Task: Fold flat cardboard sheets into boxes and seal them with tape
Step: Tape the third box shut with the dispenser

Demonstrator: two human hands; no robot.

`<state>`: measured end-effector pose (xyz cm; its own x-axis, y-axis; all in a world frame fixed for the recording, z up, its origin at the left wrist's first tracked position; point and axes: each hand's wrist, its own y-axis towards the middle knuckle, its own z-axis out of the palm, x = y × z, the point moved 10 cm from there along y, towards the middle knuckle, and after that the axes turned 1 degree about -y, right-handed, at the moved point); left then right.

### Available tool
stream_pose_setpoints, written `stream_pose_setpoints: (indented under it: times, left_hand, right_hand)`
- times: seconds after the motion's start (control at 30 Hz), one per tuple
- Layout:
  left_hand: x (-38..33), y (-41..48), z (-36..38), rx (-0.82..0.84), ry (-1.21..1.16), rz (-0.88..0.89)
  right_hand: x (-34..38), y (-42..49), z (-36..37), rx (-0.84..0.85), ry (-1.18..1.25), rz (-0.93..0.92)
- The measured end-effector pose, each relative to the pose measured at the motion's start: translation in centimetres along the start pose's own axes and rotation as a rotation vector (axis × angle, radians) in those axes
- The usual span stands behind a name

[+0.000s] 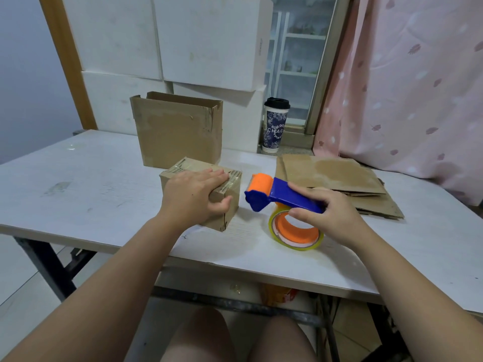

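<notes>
I've got the left hand (193, 194) down on the small brown cardboard box (188, 165), which sits closed on the white table (78, 184) just in front of me. Fingers lie across the taped top and the thumb hooks over the near face, so it's clamping the corner. The right hand (326, 215) is wrapped round the handle of the blue-and-orange plastic tape dispenser (282, 194). Its orange roller end points at the box, close but not touching. The clear tape roll on an orange core (295, 231) hangs under the handle, resting on or just above the table; can't tell which.

Handling, as I judge it:
- The box looks empty, so it's light and will skid on the smooth tabletop if I drag tape w/o pinning it.
- Panels are stiff but crush at the centre, so I'd press near edges and corners, not mid-panel.
- The existing tape strips are slick, so I'd keep fingertips on bare card.
- The dispenser is rigid, so hold the handle and stay clear of the cutter end.

Seams on top look taped already. The rest of the box I can't see.

The stack of flat brown cardboard sheets (332, 176) lies to the right, behind the dispenser. These sheets are thin and floppy-ish, best lifted by an edge. The larger open-topped brown cardboard box (177, 131) stands just behind the small one.
</notes>
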<state>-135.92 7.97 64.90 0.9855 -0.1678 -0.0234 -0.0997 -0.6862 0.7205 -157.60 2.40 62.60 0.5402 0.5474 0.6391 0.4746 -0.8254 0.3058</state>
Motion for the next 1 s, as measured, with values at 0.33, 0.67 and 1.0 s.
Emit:
stream_pose_setpoints:
  times: [0.33, 0.67, 1.0]
  left_hand:
    - [-1.0, -0.3, 1.2, 0.166, 0.039, 0.004]
    - [-4.0, -1.2, -0.1, -0.230, 0.012, -0.037]
    - [-3.9, -1.3, 1.5, 0.005, 0.041, 0.168]
  right_hand:
    - [4.0, 2.7, 0.7, 0.212, -0.234, 0.019]
    - [7.8, 5.9, 0.0, 0.373, -0.450, 0.046]
    - [3.2, 6.3, 3.2, 0.609, -0.323, 0.207]
